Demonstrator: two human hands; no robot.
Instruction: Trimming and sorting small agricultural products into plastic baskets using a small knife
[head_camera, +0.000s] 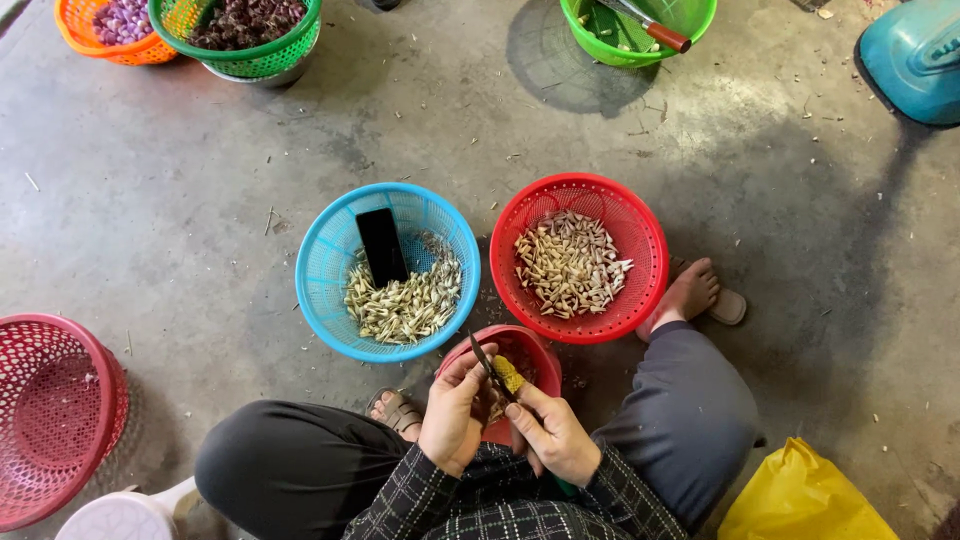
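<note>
Red, blue and green baskets sit all around on the grey floor. Both hands are closed tight. The right hand (557, 437) grips a small knife (486, 363) with a yellow handle, and the left hand (455, 413) pinches something too small to tell.

Just under the hands is one small red bowl (525, 352). Just past it stand two baskets: one blue basket (331, 262) with pale green pieces and one black phone (381, 246), and one red basket (645, 240) full of white peeled cloves (570, 263). One empty red basket (55, 410) sits far to the left.
</note>
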